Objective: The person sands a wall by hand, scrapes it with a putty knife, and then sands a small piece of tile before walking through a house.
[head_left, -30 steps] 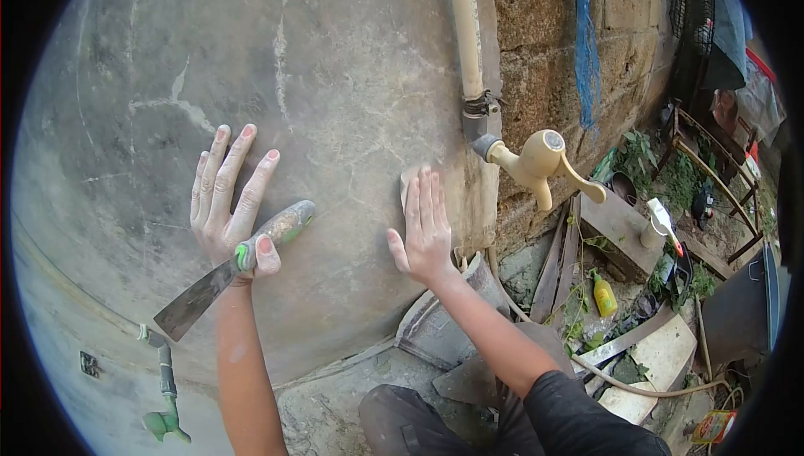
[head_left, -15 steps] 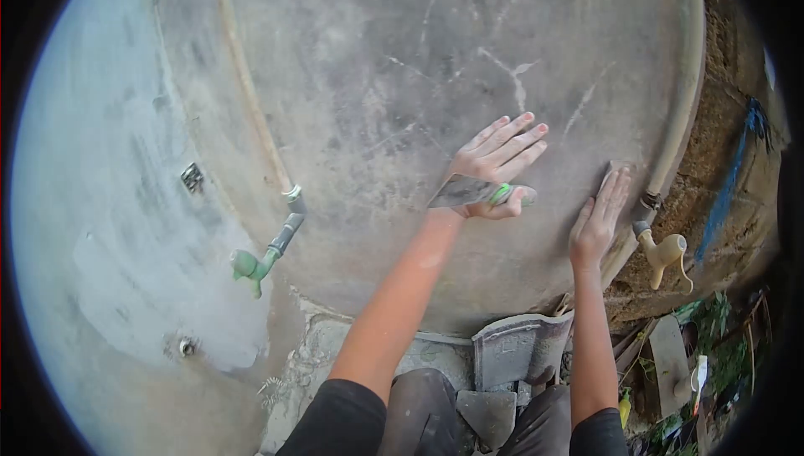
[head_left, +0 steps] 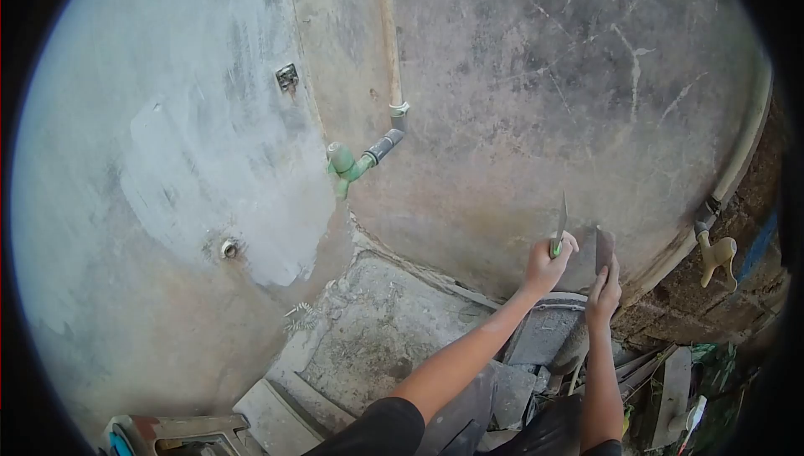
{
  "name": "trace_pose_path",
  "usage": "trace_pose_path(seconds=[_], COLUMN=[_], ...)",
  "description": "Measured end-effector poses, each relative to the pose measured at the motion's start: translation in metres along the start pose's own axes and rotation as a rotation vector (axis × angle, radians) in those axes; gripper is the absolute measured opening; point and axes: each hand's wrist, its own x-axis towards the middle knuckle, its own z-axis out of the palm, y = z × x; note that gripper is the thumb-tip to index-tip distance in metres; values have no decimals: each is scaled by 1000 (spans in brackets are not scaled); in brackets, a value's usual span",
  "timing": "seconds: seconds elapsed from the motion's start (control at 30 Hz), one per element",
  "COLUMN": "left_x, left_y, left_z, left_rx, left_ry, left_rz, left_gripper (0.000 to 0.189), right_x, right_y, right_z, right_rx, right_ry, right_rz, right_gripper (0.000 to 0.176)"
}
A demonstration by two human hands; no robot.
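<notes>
Though its fingers were outstretched half a second ago, the left hand point(head_left: 549, 267) now curls around the scraper point(head_left: 562, 215), blade up. Beside it, the right hand point(head_left: 603, 295), no longer flat, partly closes on the lower end of a flat brown piece point(head_left: 605, 250), low before the wall point(head_left: 494, 154).

Left hand point(head_left: 548, 265) grips a putty knife point(head_left: 562, 220), blade pointing up; right hand point(head_left: 603, 297) holds a thin flat dark piece point(head_left: 605, 250) just beside it. Both hands in front of the grey wall point(head_left: 519, 138), near its foot; white crack lines higher up. Green tap point(head_left: 342, 161) at the corner, on a pipe point(head_left: 388, 29) with grey elbow. Beige tap point(head_left: 718, 260) far right. Pale patch point(head_left: 218, 180) on the left wall point(head_left: 92, 230), pipe stub point(head_left: 229, 248) low on it.
</notes>
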Motion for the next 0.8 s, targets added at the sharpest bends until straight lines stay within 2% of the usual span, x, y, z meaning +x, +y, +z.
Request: trace_pose_path(seconds=[0.07,0.17,0.2,0.3,0.33,0.47,0.57,0.7,0.8], left_x=[-10,-39,-50,-67,-71,-72,-73,-72,-70], left_y=[-17,-16,-17,-20,-20,-15,-12,-35,-31], left_z=[4,19,25,43,49,63,56,55,50], left_rx=[-156,-390,-407,-257,-235,-221,-150,-144,-104], left_ry=[143,238,250,250,242,207,135,197,219], left_rz=[-179,-359,-402,-360,-344,-174,-303,-285,-309], left_gripper=[23,24,27,30,32,34,35,32,28], right_x=[8,-17,-30,-53,-52,-44,-42,-37,-37], right_y=[-4,-18,-3,-4,-12,-5,-7,-9,-7], right_z=[7,10,16,13,8,1,-6,-10,-6], right_rx=[30,74,54,88,116,9,-39,-75,-89], right_ry=[150,113,121,-17,-52,6,-22,-53,-43], right_rz=[-122,105,14,-97,-59,-334,-360,-403,-419], right_gripper=[36,34,34,35,34,38,39,41,42])
